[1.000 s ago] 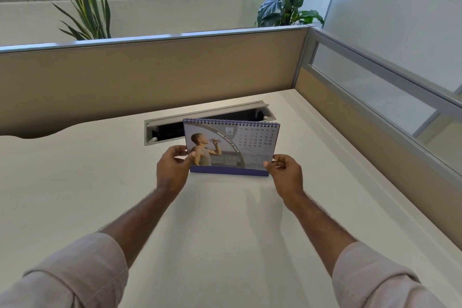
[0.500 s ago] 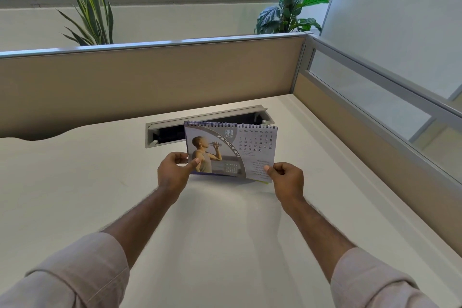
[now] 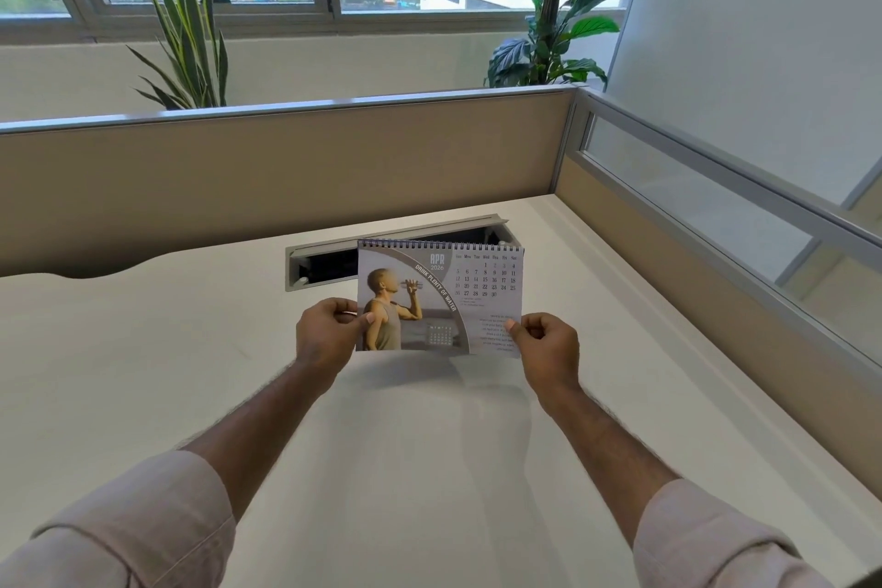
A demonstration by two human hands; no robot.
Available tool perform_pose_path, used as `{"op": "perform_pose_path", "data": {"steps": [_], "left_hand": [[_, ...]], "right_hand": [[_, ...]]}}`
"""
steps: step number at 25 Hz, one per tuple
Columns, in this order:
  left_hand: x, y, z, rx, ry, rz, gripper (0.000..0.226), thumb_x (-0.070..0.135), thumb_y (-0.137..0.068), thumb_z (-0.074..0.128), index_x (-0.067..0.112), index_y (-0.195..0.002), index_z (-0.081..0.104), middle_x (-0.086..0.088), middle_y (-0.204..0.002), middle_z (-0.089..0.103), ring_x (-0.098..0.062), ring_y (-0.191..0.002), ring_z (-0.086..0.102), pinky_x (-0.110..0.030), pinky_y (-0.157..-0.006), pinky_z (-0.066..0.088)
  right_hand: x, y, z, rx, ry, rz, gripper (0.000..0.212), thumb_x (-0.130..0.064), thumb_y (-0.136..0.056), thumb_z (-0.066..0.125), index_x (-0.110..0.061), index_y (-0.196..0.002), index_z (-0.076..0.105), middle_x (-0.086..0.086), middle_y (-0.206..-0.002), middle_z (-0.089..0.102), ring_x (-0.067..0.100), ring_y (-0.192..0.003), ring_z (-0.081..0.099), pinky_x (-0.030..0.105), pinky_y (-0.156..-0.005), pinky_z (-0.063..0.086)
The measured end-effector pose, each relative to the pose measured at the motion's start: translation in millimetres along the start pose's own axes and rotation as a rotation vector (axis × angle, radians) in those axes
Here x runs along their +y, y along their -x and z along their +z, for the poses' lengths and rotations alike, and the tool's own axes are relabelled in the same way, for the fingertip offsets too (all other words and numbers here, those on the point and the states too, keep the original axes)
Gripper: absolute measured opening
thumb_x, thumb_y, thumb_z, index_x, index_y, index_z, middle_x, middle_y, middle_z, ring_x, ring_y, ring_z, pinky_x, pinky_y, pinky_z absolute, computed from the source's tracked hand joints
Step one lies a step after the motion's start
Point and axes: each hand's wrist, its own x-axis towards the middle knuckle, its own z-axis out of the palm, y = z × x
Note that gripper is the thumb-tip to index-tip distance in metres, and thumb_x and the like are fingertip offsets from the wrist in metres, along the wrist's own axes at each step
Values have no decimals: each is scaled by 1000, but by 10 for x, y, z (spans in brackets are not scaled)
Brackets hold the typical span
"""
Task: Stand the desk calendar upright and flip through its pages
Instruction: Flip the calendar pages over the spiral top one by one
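Left hand (image 3: 327, 333) and right hand (image 3: 548, 344) each grip, pinching the desk calendar (image 3: 439, 298) by its lower corners.

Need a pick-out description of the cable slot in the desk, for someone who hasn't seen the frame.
Start at the white desk and look toward the beige partition at its back. The cable slot is the long grey-framed opening sunk into the desktop, just behind the calendar held in both hands. It's the only dark recess in the desk surface; the calendar hides its middle.

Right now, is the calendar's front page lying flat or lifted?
Lifted: the right hand pinches the April page's lower corner; no base shows below it.
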Motion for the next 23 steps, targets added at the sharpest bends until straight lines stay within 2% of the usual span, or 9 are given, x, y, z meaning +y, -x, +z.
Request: {"op": "perform_pose_path", "data": {"steps": [3, 6, 9, 11, 13, 15, 19, 21, 23], "left_hand": [[38, 70, -25, 13, 3, 23, 23, 25, -84, 78, 10, -100, 68, 0, -89, 68, -14, -78, 66, -17, -55, 45], [94, 133, -91, 18, -17, 60, 25, 30, -85, 77, 9, -97, 69, -3, -99, 64, -12, -76, 62, -15, -51, 44], [163, 143, -218, -139, 68, 117, 30, 27, -88, 74, -2, -91, 69, -9, -114, 55, -15, -83, 61, -13, -49, 49], [258, 145, -341, -184, 195, 146, 29, 25, -91, 71, -4, -90, 72, -11, -122, 54, -15, -91, 61, -18, -58, 52], [410, 149, -455, -207, 328, 148, 28, 33, -95, 63, 7, -100, 74, -4, -127, 58, -19, -106, 61, -30, -77, 52], [604, 146, -538, -224, 388, 149, 38, 49, -93, 54, 20, -111, 71, 7, -119, 67, -13, -105, 64, -36, -86, 47], [911, 8, -591, -302, 388, 186, 60, 64, -92, 37, 16, -98, 73, 2, -122, 70, -8, -106, 67, -35, -86, 45], [989, -77, -573, -318, 380, 194, 69, 67, -93, 31, 13, -108, 72, 4, -122, 69, -5, -103, 67, -32, -82, 45], [1026, -159, -534, -309, 343, 231, 60, 61, -97, 33, 16, -116, 69, 9, -118, 70, -4, -106, 64, -29, -80, 47]], "right_hand": [[-23, 60, -36, -28, -21, 15, 28, -22, -86, 72, -2, -69, 64, 11, -73, 67, 20, -66, 56, 36, -66, 50], [-114, 90, -91, -22, -73, 24, 24, -19, -84, 73, -3, -70, 64, 12, -89, 65, 21, -77, 58, 34, -74, 49], [-273, 97, -188, -102, -242, 21, 17, -15, -83, 72, 1, -80, 70, 12, -107, 65, 25, -94, 62, 26, -75, 48], [-404, 107, -254, -181, -294, 13, 28, -30, -81, 66, -7, -95, 71, 7, -119, 64, 24, -106, 62, 25, -77, 49], [-533, 94, -307, -207, -288, -9, 49, -45, -79, 56, -15, -116, 66, 0, -124, 65, 19, -111, 59, 34, -86, 47], [-671, 52, -348, -191, -310, -47, 55, -50, -81, 50, -18, -123, 63, -9, -119, 66, 10, -111, 58, 37, -87, 45], [-979, -96, -358, -194, -317, -111, 42, -52, -85, 44, -29, -108, 71, -22, -106, 70, -3, -107, 56, 36, -81, 45], [-1074, -185, -356, -210, -297, -133, 43, -54, -87, 41, -30, -95, 75, -19, -108, 72, 1, -105, 56, 37, -79, 43], [-1124, -284, -340, -217, -280, -129, 49, -55, -86, 39, -26, -96, 77, -16, -110, 70, 8, -99, 54, 38, -77, 40]]}}
